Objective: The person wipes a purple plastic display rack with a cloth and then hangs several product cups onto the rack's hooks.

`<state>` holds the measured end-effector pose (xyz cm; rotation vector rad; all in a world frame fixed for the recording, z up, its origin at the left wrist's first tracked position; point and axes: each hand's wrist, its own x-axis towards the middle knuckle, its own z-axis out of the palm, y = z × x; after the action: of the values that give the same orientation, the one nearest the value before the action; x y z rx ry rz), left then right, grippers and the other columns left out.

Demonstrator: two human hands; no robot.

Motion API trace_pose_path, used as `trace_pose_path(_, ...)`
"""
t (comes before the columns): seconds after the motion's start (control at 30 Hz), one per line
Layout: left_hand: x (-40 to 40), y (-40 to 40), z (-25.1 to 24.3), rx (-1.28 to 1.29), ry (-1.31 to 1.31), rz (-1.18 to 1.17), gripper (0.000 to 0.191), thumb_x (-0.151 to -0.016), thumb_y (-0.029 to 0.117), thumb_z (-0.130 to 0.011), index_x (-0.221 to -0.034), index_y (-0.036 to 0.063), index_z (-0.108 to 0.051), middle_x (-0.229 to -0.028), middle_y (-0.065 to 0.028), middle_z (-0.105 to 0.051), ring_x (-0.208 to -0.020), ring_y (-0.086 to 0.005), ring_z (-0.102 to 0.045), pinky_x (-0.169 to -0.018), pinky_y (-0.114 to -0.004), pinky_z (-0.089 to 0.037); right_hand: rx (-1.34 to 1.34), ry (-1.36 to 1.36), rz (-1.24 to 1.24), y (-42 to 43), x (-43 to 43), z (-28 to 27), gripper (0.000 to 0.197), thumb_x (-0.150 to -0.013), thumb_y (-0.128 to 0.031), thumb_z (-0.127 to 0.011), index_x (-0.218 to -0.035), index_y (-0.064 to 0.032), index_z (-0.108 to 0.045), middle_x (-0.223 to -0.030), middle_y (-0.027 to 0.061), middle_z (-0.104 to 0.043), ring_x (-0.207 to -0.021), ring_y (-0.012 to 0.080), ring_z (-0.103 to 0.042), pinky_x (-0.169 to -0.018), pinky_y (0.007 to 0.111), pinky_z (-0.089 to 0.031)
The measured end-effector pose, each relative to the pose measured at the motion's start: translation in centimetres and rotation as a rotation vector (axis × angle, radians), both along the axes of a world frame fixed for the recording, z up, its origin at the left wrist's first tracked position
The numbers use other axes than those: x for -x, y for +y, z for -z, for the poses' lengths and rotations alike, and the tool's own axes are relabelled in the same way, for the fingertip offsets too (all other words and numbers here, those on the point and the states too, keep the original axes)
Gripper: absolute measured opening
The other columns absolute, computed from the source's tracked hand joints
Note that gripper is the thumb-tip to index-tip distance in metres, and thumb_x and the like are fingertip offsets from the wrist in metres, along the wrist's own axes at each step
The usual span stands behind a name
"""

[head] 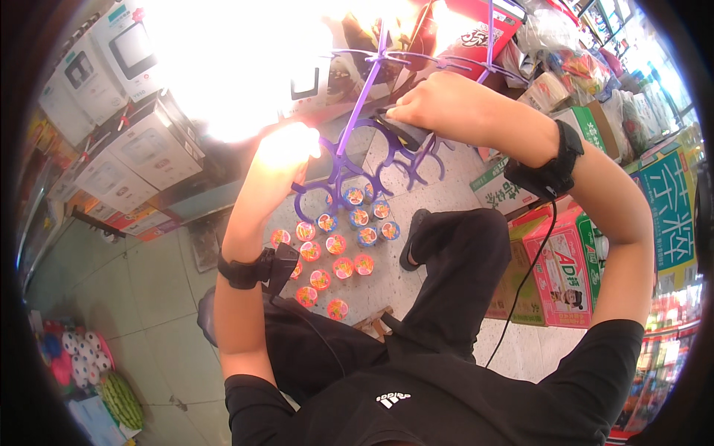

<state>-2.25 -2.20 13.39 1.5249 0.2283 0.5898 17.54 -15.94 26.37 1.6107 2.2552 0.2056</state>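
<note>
A purple rack (357, 120) with thin uprights and tiers of open rings stands in front of me. My left hand (290, 146) is beside its near upright, washed out by glare, so its grip is unclear. My right hand (429, 103) is bent over the rack's right side, its fingers closed on a dark, flat, cloth-like thing (411, 135) that hangs by the rings. Below the rack, several round cups with blue lids (367, 236) stand on the floor. Several more with red-pink lids (343, 268) are grouped closer to me.
White appliance boxes (142, 161) are stacked at the left. Pink and green drink cartons (558, 273) stand by my right leg. A red box (474, 33) is behind the rack. A watermelon (120, 400) lies at the lower left. Cables run from both wrist straps.
</note>
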Motion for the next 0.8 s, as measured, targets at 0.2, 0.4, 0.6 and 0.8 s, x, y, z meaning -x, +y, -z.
trace_pose_path(0.2, 0.7, 0.1, -0.6, 0.098, 0.005, -0.009, 0.012, -0.086, 0.015, -0.051, -0.08, 0.0046, -0.053, -0.054, 0.0044, -0.037, -0.047, -0.0044, -0.032, -0.046, -0.021, -0.027, -0.369, 0.295, -0.142, -2.1, -0.6, -0.6, 0.05, -0.066, 0.003, -0.06, -0.114, -0.0079, -0.056, -0.1, 0.0067, -0.063, -0.091, 0.0271, -0.062, -0.076, 0.035, -0.051)
trace_pose_path(0.4, 0.6, 0.3, -0.4, -0.014, 0.021, 0.008, 0.014, -0.087, 0.017, -0.052, -0.081, 0.0046, -0.053, -0.054, 0.005, -0.035, -0.048, -0.0043, -0.03, -0.047, -0.021, -0.026, -0.944, 1.307, 0.29, -7.1, 0.7, -2.0, 0.033, -0.085, -0.006, -0.06, -0.115, 0.0035, -0.053, -0.107, 0.0088, -0.062, -0.094, 0.0188, -0.062, -0.081, 0.03, -0.049)
trace_pose_path(0.6, 0.6, 0.3, 0.1, 0.033, 0.001, -0.023, 0.014, -0.087, 0.016, -0.051, -0.08, 0.0046, -0.053, -0.054, 0.0051, -0.035, -0.048, -0.0042, -0.03, -0.047, -0.021, -0.026, -0.889, 1.601, 0.748, -8.0, -0.4, -2.5, 0.027, -0.088, -0.023, -0.061, -0.102, 0.0, -0.06, -0.087, 0.0069, -0.065, -0.067, 0.0121, -0.063, -0.058, 0.023, -0.051)
trace_pose_path(0.8, 0.5, 0.3, -0.6, 0.098, 0.008, 0.071, 0.012, -0.086, 0.014, -0.051, -0.077, 0.005, -0.053, -0.051, 0.0044, -0.036, -0.044, -0.004, -0.031, -0.043, -0.021, -0.026, -0.561, 1.961, 1.105, -9.8, -9.5, 1.9, 0.032, -0.09, -0.029, -0.057, -0.107, -0.0014, -0.06, -0.093, 0.0078, -0.067, -0.076, 0.0141, -0.064, -0.069, 0.027, -0.052)
